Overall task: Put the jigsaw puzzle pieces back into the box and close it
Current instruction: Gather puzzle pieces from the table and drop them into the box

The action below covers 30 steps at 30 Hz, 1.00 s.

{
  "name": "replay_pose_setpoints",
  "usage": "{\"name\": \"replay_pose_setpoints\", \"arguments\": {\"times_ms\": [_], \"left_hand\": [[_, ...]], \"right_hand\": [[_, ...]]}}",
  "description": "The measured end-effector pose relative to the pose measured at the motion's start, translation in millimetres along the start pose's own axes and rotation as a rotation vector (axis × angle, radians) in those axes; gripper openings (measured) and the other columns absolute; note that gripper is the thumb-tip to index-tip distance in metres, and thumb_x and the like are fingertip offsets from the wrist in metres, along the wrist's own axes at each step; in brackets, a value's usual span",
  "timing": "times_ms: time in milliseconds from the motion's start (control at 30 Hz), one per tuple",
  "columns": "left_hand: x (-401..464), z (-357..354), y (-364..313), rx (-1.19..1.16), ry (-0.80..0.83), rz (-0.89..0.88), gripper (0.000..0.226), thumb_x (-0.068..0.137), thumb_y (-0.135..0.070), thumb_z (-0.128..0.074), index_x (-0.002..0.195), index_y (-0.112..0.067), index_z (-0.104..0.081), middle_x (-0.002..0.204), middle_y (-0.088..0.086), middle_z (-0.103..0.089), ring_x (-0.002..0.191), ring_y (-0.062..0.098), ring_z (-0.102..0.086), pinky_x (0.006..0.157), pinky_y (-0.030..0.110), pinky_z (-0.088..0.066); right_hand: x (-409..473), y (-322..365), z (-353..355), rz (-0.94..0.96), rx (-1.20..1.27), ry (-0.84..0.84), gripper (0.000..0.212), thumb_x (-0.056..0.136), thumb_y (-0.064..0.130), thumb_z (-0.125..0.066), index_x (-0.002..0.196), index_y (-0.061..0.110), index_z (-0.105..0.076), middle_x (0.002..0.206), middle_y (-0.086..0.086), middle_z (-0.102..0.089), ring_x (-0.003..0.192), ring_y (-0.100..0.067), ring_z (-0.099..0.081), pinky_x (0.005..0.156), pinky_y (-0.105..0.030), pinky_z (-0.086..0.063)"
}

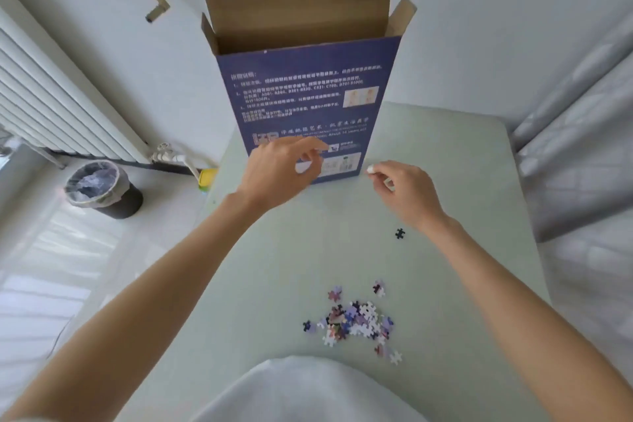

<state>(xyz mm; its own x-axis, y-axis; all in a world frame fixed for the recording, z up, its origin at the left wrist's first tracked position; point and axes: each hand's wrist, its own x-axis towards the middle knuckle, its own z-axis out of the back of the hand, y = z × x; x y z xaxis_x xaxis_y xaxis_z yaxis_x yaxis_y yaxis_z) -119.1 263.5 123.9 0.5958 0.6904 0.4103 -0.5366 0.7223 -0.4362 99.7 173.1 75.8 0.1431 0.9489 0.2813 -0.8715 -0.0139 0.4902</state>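
My right hand [406,192] pinches a pale piece [370,168] beside the open blue box [308,106] at twelve o'clock; my left hand [279,168] hovers, fingers loosely curled, empty; I should lift it over the rim, then gather the pile [356,322] at six.

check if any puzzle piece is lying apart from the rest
Yes. One dark piece lies alone on the table beside the right wrist, well apart from the main pile near the person.

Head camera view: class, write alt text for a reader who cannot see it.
A tall blue puzzle box stands open on a pale green table. The left hand reaches toward its front and the right hand pinches something small and white, while a pile of puzzle pieces lies nearer the person.
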Motion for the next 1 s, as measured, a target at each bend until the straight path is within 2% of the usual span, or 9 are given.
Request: {"name": "replay_pose_setpoints", "arguments": {"times_ms": [200,300,367,467,600,733,800,900,1000], "left_hand": [[-90.2,-70.2,0.2,-0.066,0.443,0.422,0.036,0.087,-0.025,-0.056,0.122,-0.032,-0.054,0.099,-0.014,-0.066,0.087,0.011,-0.064,0.083,0.03,-0.05],[-137.4,-100.3,1.9,-0.12,0.583,0.654,0.042,0.087,-0.021,-0.057,0.128,-0.027,-0.051,0.111,-0.006,-0.065,0.096,0.017,-0.063,0.089,0.033,-0.049],[-161.6,-113.6,2.4,-0.11,0.645,0.727,0.044,0.086,-0.02,-0.058,0.13,-0.023,-0.05,0.115,-0.002,-0.063,0.098,0.018,-0.062,0.089,0.032,-0.048],[-193.4,-129.3,0.6,-0.076,0.713,0.756,0.048,0.083,-0.022,-0.064,0.129,-0.02,-0.05,0.118,0.004,-0.059,0.099,0.02,-0.06,0.087,0.03,-0.046],[-229.0,-138.1,-10.8,-0.059,0.753,0.785,0.069,0.074,-0.036,-0.075,0.133,-0.021,-0.042,0.123,0.005,-0.048,0.104,0.024,-0.056,0.088,0.033,-0.046],[-246.5,-147.1,-30.4,-0.058,0.747,0.706,0.093,0.069,-0.036,-0.08,0.144,-0.02,-0.026,0.134,0.008,-0.035,0.117,0.028,-0.044,0.098,0.036,-0.039],[-245.4,-156.1,-39.8,-0.038,0.744,0.65,0.104,0.07,-0.035,-0.08,0.148,-0.017,-0.014,0.137,0.01,-0.03,0.118,0.03,-0.038,0.1,0.036,-0.036],[-235.1,-169.5,-50.0,-0.027,0.739,0.599,0.106,0.072,-0.029,-0.077,0.149,-0.011,-0.007,0.137,0.013,-0.027,0.116,0.031,-0.035,0.099,0.036,-0.035],[-224.7,-180.7,-54.3,-0.022,0.74,0.569,0.098,0.071,-0.024,-0.075,0.147,-0.014,-0.012,0.134,0.013,-0.028,0.114,0.031,-0.036,0.09,0.035,-0.041]], "right_hand": [[-87.0,-83.3,-55.4,-0.334,-0.152,0.407,0.033,0.088,0.013,-0.052,0.12,0.011,-0.06,0.126,-0.008,-0.058,0.114,-0.028,-0.054,0.089,-0.035,-0.043],[-111.0,-102.2,-81.4,-0.411,-0.157,0.606,0.056,0.092,0.023,-0.052,0.141,0.003,-0.033,0.153,-0.014,-0.022,0.141,-0.024,-0.021,0.111,-0.033,-0.023],[-116.2,-111.4,-93.5,-0.465,-0.171,0.651,0.068,0.093,0.031,-0.051,0.144,0.001,-0.02,0.156,-0.015,-0.005,0.144,-0.026,-0.005,0.115,-0.033,-0.011],[-124.5,-114.8,-104.8,-0.402,-0.2,0.625,0.066,0.094,0.033,-0.048,0.145,0.001,-0.02,0.156,-0.013,-0.007,0.144,-0.025,-0.006,0.115,-0.036,-0.011],[-166.7,-84.4,-119.7,-0.116,-0.117,0.589,0.054,0.096,0.035,-0.043,0.142,0.01,-0.031,0.154,-0.004,-0.022,0.143,-0.021,-0.014,0.117,-0.039,-0.008],[-220.6,-53.3,-123.2,-0.03,-0.001,0.55,0.052,0.093,0.036,-0.05,0.138,0.012,-0.04,0.145,-0.002,-0.039,0.139,-0.021,-0.025,0.113,-0.028,-0.003],[-240.2,-45.6,-115.7,-0.041,0.065,0.568,0.055,0.089,0.028,-0.058,0.137,0.011,-0.041,0.144,-0.004,-0.04,0.138,-0.021,-0.026,0.114,-0.029,-0.005],[-265.5,-42.5,-100.9,-0.133,0.111,0.511,0.061,0.081,0.017,-0.065,0.136,0.008,-0.041,0.145,-0.008,-0.036,0.135,-0.021,-0.026,0.114,-0.038,-0.022],[-284.6,-41.5,-85.7,-0.403,-0.044,0.414,0.071,0.077,0.015,-0.067,0.139,0.009,-0.034,0.134,-0.012,-0.036,0.119,-0.027,-0.035,0.093,-0.037,-0.045]]}}
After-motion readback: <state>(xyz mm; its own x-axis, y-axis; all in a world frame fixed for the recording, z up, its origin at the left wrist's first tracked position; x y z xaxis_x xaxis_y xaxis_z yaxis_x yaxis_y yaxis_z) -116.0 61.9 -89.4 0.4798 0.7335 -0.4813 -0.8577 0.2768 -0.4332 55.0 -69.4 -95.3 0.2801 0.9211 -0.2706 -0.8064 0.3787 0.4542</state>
